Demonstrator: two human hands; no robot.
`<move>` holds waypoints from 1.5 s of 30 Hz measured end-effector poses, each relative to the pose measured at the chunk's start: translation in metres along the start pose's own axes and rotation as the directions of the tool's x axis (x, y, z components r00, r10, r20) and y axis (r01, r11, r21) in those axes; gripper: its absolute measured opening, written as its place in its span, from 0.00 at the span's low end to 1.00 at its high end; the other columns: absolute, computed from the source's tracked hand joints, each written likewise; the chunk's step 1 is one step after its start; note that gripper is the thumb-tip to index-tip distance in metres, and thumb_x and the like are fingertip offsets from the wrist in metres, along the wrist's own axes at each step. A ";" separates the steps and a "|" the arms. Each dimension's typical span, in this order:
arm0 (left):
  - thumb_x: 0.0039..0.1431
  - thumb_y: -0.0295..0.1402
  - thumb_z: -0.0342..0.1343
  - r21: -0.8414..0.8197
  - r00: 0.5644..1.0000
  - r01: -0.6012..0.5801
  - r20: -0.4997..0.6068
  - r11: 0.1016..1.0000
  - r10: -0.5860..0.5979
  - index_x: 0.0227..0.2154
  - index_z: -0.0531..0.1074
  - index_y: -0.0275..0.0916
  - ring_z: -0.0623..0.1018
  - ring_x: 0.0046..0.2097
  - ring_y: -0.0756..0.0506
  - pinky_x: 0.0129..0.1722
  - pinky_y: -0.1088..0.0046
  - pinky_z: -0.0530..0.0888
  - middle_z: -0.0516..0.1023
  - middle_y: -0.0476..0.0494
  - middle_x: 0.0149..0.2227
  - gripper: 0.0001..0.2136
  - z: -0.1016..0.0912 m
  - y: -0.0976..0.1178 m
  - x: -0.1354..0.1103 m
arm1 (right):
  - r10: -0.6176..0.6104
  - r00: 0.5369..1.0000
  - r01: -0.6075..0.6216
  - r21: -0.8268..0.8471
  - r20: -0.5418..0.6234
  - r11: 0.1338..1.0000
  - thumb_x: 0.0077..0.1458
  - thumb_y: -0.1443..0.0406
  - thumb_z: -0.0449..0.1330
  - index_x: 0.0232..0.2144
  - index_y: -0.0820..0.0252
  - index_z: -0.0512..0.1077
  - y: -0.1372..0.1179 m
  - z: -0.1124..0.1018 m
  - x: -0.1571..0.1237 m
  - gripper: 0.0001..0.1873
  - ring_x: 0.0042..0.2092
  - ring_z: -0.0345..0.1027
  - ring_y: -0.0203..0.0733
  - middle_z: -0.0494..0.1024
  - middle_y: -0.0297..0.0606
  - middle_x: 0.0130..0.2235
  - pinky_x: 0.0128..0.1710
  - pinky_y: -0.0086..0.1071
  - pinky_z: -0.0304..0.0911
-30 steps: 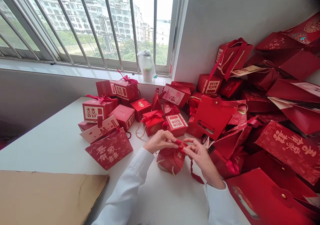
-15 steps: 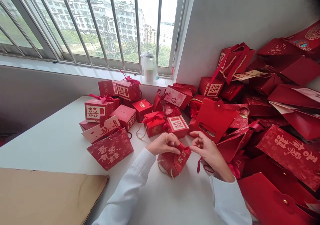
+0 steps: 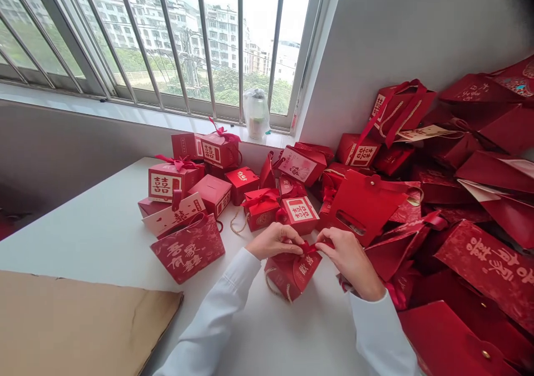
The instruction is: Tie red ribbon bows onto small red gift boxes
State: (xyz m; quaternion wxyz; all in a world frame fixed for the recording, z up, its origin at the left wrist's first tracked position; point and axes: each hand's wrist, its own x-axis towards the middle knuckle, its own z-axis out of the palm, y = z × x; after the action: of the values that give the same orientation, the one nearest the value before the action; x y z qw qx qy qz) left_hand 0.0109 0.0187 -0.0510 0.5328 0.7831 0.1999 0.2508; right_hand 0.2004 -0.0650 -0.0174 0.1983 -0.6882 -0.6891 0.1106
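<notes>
White tabletop [image 3: 300, 342] beneath; atop the red box [image 3: 287, 276], ribbon [image 3: 309, 248] runs between left hand [image 3: 276, 241] and right hand [image 3: 348, 258], fingers pinching it.

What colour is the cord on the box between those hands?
The cord is pale gold, best in head view.
</notes>
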 end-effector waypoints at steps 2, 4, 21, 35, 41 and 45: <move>0.47 0.36 0.64 -0.036 1.000 0.007 0.007 0.999 -0.007 0.31 0.76 0.33 0.71 0.33 0.50 0.34 0.75 0.67 0.77 0.43 0.33 0.11 0.001 -0.001 0.000 | -0.006 1.000 0.006 0.081 -0.002 0.997 0.51 0.63 0.56 0.25 0.56 0.73 0.004 0.001 0.002 0.07 0.30 0.68 0.41 0.76 0.35 0.28 0.30 0.31 0.56; 0.46 0.35 0.64 -0.119 1.000 0.027 0.012 0.992 -0.026 0.30 0.72 0.34 0.72 0.32 0.50 0.33 0.75 0.68 0.76 0.46 0.31 0.11 0.002 -0.002 0.000 | 0.005 1.000 -0.005 0.168 0.005 0.986 0.50 0.63 0.56 0.24 0.56 0.73 0.007 0.001 0.005 0.07 0.30 0.68 0.41 0.77 0.35 0.26 0.31 0.31 0.57; 0.46 0.33 0.64 -0.090 0.993 0.112 -0.023 0.990 -0.114 0.29 0.62 0.37 0.73 0.28 0.51 0.28 0.77 0.65 0.75 0.51 0.25 0.14 0.008 0.018 0.001 | -0.042 0.996 0.036 -0.084 -0.074 0.996 0.47 0.73 0.56 0.24 0.56 0.70 -0.031 -0.015 0.020 0.07 0.28 0.68 0.38 0.76 0.33 0.26 0.26 0.27 0.50; 0.49 0.26 0.53 0.261 0.949 0.187 -0.297 0.947 -0.105 0.25 0.73 0.35 0.72 0.27 0.50 0.28 0.79 0.64 0.75 0.50 0.23 0.04 0.023 0.037 -0.002 | -0.397 0.879 0.272 -0.407 -0.263 0.872 0.59 0.72 0.51 0.30 0.59 0.69 -0.051 0.014 -0.025 0.09 0.28 0.65 0.39 0.71 0.36 0.27 0.24 0.31 0.51; 0.51 0.31 0.55 0.193 0.921 0.266 -0.342 0.945 -0.189 0.27 0.76 0.35 0.74 0.26 0.49 0.28 0.78 0.66 0.78 0.48 0.23 0.07 0.023 0.039 -0.002 | -0.338 0.871 0.230 -0.311 -0.357 0.922 0.61 0.74 0.46 0.34 0.59 0.70 -0.039 0.035 -0.050 0.14 0.30 0.66 0.39 0.71 0.37 0.29 0.29 0.30 0.56; 0.51 0.32 0.55 0.224 0.925 0.290 -0.313 0.930 -0.214 0.28 0.77 0.35 0.73 0.27 0.49 0.28 0.78 0.66 0.79 0.47 0.25 0.08 0.020 0.040 -0.004 | -0.336 0.875 0.235 -0.303 -0.347 0.924 0.61 0.74 0.46 0.33 0.60 0.70 -0.035 0.047 -0.053 0.14 0.30 0.66 0.39 0.72 0.37 0.29 0.29 0.31 0.57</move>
State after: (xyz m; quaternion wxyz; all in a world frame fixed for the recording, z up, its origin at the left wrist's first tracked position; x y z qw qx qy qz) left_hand 0.0218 -0.0121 -0.0202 0.4167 0.7708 0.4058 0.2600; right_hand 0.1475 -0.1128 -0.0509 0.2578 -0.6055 -0.7381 -0.1488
